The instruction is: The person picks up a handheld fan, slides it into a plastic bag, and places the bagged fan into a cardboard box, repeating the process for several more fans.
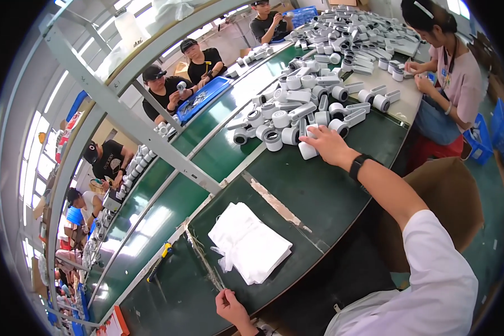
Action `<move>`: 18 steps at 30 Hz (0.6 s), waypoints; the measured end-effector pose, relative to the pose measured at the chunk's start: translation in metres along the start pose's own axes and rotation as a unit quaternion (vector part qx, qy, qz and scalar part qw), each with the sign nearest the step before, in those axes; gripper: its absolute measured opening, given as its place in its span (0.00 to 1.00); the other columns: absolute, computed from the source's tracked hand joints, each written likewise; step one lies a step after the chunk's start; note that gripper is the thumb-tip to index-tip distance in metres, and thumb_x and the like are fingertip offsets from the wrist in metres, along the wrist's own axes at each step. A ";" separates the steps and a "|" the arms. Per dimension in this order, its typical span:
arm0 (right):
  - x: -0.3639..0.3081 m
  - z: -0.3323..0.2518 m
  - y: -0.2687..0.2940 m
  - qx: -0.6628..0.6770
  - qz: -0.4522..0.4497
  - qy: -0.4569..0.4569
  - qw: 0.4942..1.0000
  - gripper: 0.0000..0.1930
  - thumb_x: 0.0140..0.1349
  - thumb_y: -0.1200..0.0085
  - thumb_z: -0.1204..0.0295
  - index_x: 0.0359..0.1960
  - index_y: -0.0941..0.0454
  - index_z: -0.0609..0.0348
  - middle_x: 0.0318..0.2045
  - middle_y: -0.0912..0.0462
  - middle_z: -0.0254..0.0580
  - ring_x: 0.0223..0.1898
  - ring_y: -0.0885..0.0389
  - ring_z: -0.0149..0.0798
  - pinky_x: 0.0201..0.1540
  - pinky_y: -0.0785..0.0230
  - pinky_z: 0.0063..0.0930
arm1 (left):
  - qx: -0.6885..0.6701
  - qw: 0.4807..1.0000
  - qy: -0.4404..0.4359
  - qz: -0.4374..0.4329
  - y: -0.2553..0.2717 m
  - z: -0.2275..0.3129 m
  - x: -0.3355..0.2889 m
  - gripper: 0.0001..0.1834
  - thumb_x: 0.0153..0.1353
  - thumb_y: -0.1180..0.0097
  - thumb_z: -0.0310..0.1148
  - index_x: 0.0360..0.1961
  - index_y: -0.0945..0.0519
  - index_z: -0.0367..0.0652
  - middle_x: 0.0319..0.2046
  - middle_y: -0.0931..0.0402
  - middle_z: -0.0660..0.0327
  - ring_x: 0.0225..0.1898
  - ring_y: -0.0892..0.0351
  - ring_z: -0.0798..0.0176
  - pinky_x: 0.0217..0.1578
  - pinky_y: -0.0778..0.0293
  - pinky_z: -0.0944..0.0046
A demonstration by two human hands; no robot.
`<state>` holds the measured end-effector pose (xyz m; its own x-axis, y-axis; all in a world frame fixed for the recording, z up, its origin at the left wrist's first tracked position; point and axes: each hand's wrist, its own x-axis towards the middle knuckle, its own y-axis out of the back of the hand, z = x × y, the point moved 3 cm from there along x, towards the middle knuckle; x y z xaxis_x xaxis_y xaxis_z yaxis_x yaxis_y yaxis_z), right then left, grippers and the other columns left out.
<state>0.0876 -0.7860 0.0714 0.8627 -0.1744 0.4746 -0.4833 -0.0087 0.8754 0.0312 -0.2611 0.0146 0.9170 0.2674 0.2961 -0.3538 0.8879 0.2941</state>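
Observation:
My right hand reaches to the near edge of a big pile of white plastic appliance bodies, each with a round head and a flat handle. Its fingers are closed over one white appliance body at the pile's front. By the table's front edge, my left hand is loosely curled, and nothing shows in its fingers. Just beyond it lies a stack of white plastic bags on the dark green table.
A yellow-black utility knife lies left of the bags. A grey metal post of the overhead shelf stands between table and conveyor. Co-workers sit across and at right. A blue tray and a brown cardboard box are nearby.

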 end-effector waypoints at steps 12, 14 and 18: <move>-0.011 -0.055 0.012 -0.004 -0.085 0.186 0.979 0.34 0.45 0.32 0.67 0.58 0.30 0.37 0.57 0.31 0.36 0.62 0.35 0.42 0.57 0.40 0.44 | -0.027 1.000 0.001 -0.002 0.002 -0.001 0.001 0.07 0.64 0.45 0.26 0.35 0.21 0.31 0.27 0.22 0.61 0.28 0.26 0.71 0.31 0.30 0.71; -0.013 -0.067 0.014 0.045 -0.194 0.176 0.964 0.37 0.44 0.30 0.69 0.59 0.30 0.38 0.61 0.32 0.36 0.65 0.38 0.43 0.58 0.40 0.45 | -0.011 1.000 0.009 -0.003 0.006 -0.001 -0.001 0.06 0.64 0.45 0.25 0.35 0.21 0.31 0.28 0.22 0.60 0.29 0.25 0.70 0.32 0.28 0.71; -0.010 -0.060 0.009 -0.006 -0.158 0.156 0.975 0.31 0.51 0.42 0.78 0.60 0.30 0.39 0.56 0.30 0.37 0.61 0.34 0.42 0.54 0.37 0.43 | -0.052 0.999 0.013 -0.010 0.003 0.003 0.002 0.06 0.63 0.43 0.26 0.36 0.20 0.32 0.30 0.22 0.61 0.30 0.25 0.70 0.33 0.28 0.70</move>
<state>0.0832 -0.7246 0.0799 0.9726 0.1431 0.1832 -0.1849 -0.0013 0.9827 0.0316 -0.2592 0.0187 0.9285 0.2585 0.2666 -0.3164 0.9265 0.2037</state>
